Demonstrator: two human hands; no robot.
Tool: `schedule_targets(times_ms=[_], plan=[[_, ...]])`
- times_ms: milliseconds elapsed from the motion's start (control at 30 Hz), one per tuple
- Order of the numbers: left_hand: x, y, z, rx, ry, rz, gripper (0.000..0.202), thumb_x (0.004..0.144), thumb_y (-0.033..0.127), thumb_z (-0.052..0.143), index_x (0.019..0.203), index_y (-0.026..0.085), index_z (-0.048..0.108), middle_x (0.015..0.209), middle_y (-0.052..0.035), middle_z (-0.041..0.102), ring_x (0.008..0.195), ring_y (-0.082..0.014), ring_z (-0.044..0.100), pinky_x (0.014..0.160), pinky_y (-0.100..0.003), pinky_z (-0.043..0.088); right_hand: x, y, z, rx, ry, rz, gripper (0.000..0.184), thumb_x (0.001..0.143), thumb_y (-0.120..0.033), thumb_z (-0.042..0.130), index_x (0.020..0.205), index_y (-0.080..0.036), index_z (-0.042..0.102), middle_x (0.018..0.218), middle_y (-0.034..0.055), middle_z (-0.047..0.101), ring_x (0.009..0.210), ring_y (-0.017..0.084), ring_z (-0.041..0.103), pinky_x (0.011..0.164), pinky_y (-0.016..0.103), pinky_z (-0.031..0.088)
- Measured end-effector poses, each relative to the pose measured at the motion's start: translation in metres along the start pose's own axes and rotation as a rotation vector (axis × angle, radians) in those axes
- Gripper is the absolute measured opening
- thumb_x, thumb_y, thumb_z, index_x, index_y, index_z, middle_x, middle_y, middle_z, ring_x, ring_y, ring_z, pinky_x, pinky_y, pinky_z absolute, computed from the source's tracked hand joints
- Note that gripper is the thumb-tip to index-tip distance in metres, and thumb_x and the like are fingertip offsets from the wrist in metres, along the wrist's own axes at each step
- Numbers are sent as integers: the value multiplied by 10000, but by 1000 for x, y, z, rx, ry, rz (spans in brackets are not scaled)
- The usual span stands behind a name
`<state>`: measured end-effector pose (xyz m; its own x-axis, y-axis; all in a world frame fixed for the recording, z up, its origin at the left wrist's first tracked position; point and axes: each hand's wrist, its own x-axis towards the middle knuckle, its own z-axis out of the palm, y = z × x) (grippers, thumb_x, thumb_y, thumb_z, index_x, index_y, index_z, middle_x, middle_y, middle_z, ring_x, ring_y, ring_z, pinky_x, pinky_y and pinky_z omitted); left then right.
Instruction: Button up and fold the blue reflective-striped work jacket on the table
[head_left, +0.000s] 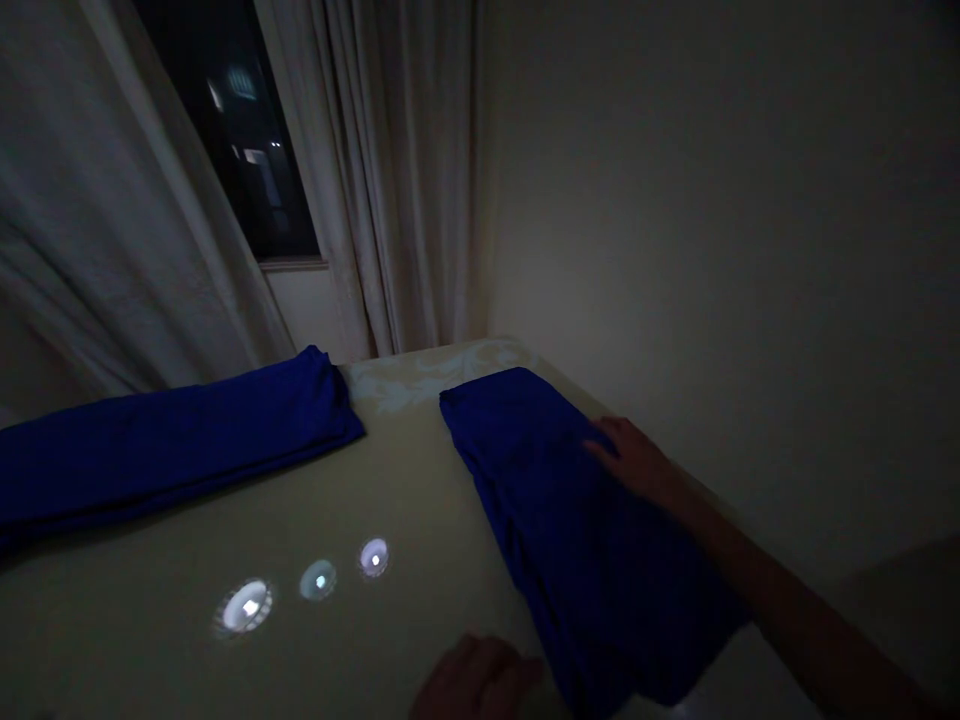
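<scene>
A folded blue cloth [570, 520] lies along the right side of a pale glossy table [405, 480]. My right hand [634, 455] rests flat on its far right edge, fingers stretched out. My left hand [472, 680] sits low at the bottom of the view, on the table by the cloth's near left edge; its fingers look loosely curled and dim, holding nothing I can see. A second folded blue cloth [172, 440] lies across the left of the table.
Three round light reflections [319, 580] shine on the tabletop. Pale curtains [390, 170] hang behind, framing a dark window [240, 130]. A plain wall [712, 250] runs close along the table's right edge. The room is very dim.
</scene>
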<state>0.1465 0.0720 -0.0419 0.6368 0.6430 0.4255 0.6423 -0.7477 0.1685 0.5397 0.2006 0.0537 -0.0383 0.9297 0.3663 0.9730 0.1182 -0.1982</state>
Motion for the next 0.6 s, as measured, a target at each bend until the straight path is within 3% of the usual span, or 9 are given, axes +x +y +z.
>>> schedule_targets(times_ms=[67,133,233,300,400,500,600], plan=[[8,3,3,119,37,146,681,985,500,623,1614,487,363,1504,-18,632,1253,-298,665,945,-414,608,-41,-37,15,22,-110,44,670,977,-661,572,1523,-273,583,1585,160,518,1458,397,488,1186,592,403],[19,5,13,241,66,228,738,999,513,604,1656,449,273,1613,-46,511,1327,-372,611,984,-526,586,-71,-70,32,22,-240,102,728,958,-745,535,1594,-397,475,1690,110,392,1538,449,360,1192,706,316],[39,2,29,211,14,271,747,1018,565,547,1671,438,207,1644,-53,460,1352,-411,585,1023,-619,549,-76,-93,51,-18,-328,146,727,962,-783,478,1613,-466,410,1724,84,334,1571,492,262,1183,796,191],[60,-8,33,79,-94,251,790,1009,646,505,1681,432,148,1680,-60,402,1438,-436,499,1097,-698,476,-52,-89,60,-49,-336,140,727,970,-788,457,1618,-464,399,1727,86,328,1579,489,242,1193,785,174],[111,-35,28,-114,-245,153,782,1007,681,458,1682,428,155,1717,-74,337,1561,-449,305,1201,-799,257,10,-70,76,-100,-345,132,707,994,-772,426,1624,-450,396,1727,100,325,1576,480,259,1187,765,222],[183,-70,27,-177,-304,44,685,1020,631,460,1648,392,328,1692,-101,389,1572,-444,282,1225,-807,121,86,-48,94,-150,-356,149,681,1025,-733,404,1631,-424,394,1723,110,332,1568,467,286,1182,751,257],[245,-95,38,-156,-345,-26,650,1029,571,472,1630,338,392,1701,-115,370,1577,-436,275,1239,-778,128,148,-32,110,-179,-364,179,664,1044,-696,405,1639,-402,387,1722,116,332,1561,453,307,1181,739,280]])
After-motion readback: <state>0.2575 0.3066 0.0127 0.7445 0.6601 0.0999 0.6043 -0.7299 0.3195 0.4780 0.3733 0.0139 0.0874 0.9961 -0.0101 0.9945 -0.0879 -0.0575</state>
